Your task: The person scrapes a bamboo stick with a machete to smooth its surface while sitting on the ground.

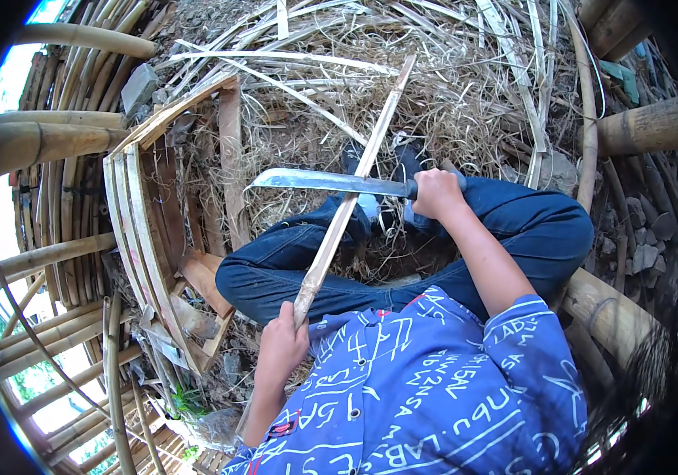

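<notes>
My right hand (438, 195) is closed round the dark handle of a machete (323, 181), whose long blade points left with its tip past my shin. The blade lies across a split bamboo strip (332, 237), touching or just above it; I cannot tell which. My left hand (282, 332) grips the near end of that strip beside my left thigh. The strip slants away from me, its far end over the pile of shavings. I sit with my legs (291, 261) bent in dark blue trousers, the strip and machete above them.
Bamboo shavings (465, 119) and pale loose strips (307, 57) litter the ground ahead. A wooden crate frame (129, 214) stands on the left, near a grey block (139, 89). Thick bamboo poles (643, 127) reach in at right, with rubble (643, 257) below. A bamboo wall (70, 166) rises at far left.
</notes>
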The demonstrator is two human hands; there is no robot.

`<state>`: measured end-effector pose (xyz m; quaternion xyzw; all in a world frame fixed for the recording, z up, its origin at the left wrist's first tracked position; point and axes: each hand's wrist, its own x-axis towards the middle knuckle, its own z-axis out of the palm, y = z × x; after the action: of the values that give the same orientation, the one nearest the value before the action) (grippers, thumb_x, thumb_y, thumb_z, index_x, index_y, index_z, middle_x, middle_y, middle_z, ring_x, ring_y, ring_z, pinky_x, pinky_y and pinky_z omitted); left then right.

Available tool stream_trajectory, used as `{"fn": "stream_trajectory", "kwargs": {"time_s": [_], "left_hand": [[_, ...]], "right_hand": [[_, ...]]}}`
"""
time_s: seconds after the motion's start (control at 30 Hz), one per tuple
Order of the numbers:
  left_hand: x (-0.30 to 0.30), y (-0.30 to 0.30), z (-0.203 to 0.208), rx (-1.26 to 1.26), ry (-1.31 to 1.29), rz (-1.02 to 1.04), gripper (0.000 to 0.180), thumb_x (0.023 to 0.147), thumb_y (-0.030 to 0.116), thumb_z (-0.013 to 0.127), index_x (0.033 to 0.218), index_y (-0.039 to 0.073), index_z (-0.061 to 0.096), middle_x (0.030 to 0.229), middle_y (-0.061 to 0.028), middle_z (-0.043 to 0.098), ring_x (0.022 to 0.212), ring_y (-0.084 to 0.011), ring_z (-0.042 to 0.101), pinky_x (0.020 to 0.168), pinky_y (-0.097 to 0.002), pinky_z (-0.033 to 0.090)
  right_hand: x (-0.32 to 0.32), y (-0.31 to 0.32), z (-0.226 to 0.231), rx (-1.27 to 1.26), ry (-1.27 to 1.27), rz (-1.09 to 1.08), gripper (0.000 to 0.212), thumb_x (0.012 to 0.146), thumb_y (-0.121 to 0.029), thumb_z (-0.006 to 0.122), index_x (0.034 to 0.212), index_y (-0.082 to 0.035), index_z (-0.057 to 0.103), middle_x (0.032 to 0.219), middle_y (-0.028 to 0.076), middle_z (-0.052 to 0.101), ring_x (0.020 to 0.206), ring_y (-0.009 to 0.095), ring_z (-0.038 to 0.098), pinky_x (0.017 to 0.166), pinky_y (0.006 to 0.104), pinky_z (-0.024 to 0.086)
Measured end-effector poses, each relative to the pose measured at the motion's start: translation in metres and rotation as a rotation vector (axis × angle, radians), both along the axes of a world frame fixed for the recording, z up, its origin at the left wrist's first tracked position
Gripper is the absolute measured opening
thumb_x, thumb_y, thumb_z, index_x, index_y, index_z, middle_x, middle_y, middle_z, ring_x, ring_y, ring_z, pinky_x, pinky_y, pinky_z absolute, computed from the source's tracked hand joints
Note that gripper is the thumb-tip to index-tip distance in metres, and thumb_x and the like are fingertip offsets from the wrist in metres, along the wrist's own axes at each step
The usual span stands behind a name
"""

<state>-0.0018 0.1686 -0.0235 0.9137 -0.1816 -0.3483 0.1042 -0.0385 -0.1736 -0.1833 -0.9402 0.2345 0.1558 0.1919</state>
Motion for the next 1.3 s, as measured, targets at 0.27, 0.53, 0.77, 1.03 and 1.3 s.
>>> {"fn": "stream_trajectory", "kwargs": {"time_s": [0.27, 0.53, 0.77, 1.03, 1.3], "left_hand": [[0.01, -0.003, -0.002, 0.024, 0.04, 0.054, 0.02, 0.09, 0.016, 0.056, 0.091, 0.0, 0.045, 0.077, -0.0309, 0.061, 0.078, -0.0507, 0.058, 0.067, -0.0583, 0.043], [0.001, -0.004, 0.004, 0.041, 0.057, 0.078, 0.022, 0.09, 0.016, 0.059, 0.09, 0.0, 0.044, 0.074, -0.0296, 0.057, 0.08, -0.0503, 0.057, 0.065, -0.0533, 0.042], [-0.009, 0.001, 0.009, 0.043, 0.013, 0.001, 0.021, 0.089, 0.017, 0.058, 0.093, 0.0, 0.046, 0.074, -0.03, 0.06, 0.076, -0.0501, 0.059, 0.065, -0.0573, 0.043], [-0.027, 0.04, 0.046, 0.045, 0.176, 0.145, 0.021, 0.089, 0.017, 0.06, 0.09, 0.001, 0.047, 0.072, -0.0283, 0.059, 0.075, -0.0497, 0.058, 0.062, -0.0516, 0.044], [-0.033, 0.081, 0.05, 0.036, 0.249, 0.155, 0.02, 0.088, 0.013, 0.061, 0.089, 0.0, 0.046, 0.066, -0.0244, 0.055, 0.064, -0.0435, 0.058, 0.057, -0.0444, 0.043]], "right_hand": [[-0.004, 0.013, 0.017, 0.019, -0.117, 0.037, 0.018, 0.063, -0.017, 0.069, 0.077, -0.005, 0.068, 0.078, 0.018, 0.07, 0.073, 0.033, 0.07, 0.067, 0.0421, 0.057], [-0.005, 0.039, 0.032, 0.064, -0.059, 0.191, 0.022, 0.064, -0.019, 0.07, 0.081, -0.005, 0.068, 0.081, 0.016, 0.071, 0.078, 0.031, 0.071, 0.071, 0.0419, 0.057], [0.014, -0.024, 0.001, -0.007, 0.011, 0.099, 0.026, 0.064, -0.022, 0.073, 0.084, -0.006, 0.071, 0.09, 0.017, 0.071, 0.084, 0.032, 0.07, 0.077, 0.0417, 0.057], [0.009, -0.119, -0.025, -0.175, 0.09, -0.242, 0.027, 0.07, -0.017, 0.066, 0.094, -0.004, 0.071, 0.098, 0.017, 0.071, 0.092, 0.032, 0.069, 0.081, 0.0422, 0.056], [0.019, -0.108, -0.023, -0.163, 0.157, -0.195, 0.029, 0.07, -0.019, 0.068, 0.095, -0.005, 0.072, 0.101, 0.017, 0.071, 0.095, 0.031, 0.069, 0.084, 0.041, 0.056]]}}
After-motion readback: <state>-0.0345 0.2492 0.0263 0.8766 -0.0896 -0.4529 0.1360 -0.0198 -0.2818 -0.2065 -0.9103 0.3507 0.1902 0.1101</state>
